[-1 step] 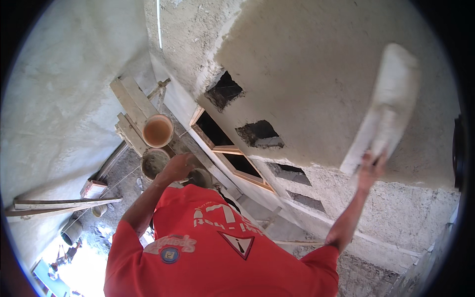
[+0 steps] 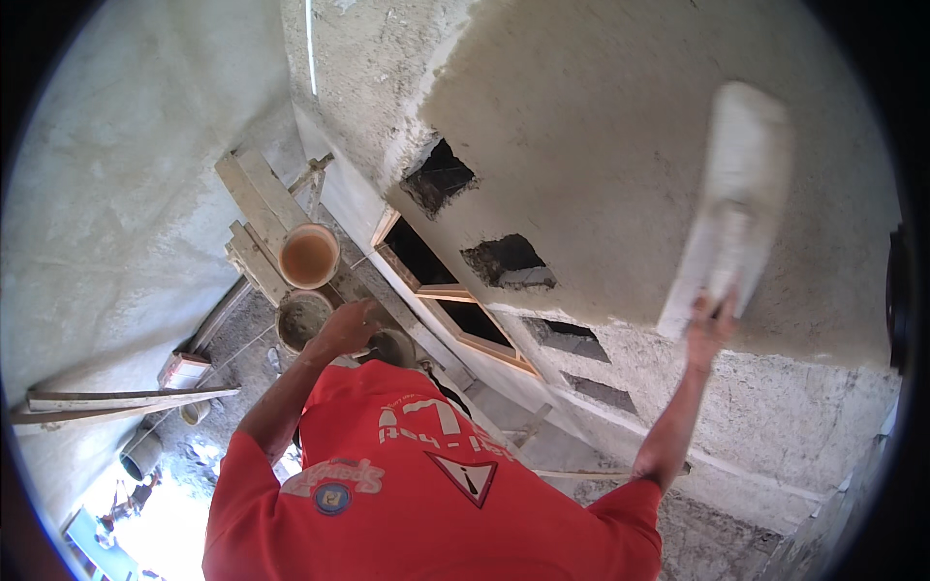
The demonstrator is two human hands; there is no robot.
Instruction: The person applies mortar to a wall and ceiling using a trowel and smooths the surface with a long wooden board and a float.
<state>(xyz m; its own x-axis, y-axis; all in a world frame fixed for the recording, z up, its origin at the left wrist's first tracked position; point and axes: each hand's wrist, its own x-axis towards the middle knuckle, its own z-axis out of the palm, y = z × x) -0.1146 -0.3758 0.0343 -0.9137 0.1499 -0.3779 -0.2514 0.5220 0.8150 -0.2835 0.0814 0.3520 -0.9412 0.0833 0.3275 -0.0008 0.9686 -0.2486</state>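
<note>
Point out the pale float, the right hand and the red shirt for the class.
Pale float [image 2: 738,174]: head view, on its long plate.
Right hand [image 2: 712,334]: head view, middle of the hand.
Red shirt [image 2: 407,523]: head view, on its front.

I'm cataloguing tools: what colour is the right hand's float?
The float is off-white, slightly blurred; best seen in head view.

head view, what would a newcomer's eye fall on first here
Probably the bright red shirt, which fills the lower middle. Next comes the long pale float in the right hand, motion-blurred at upper right before the grey wall. Then the rough dark openings running diagonally down that wall from the upper middle.
</note>
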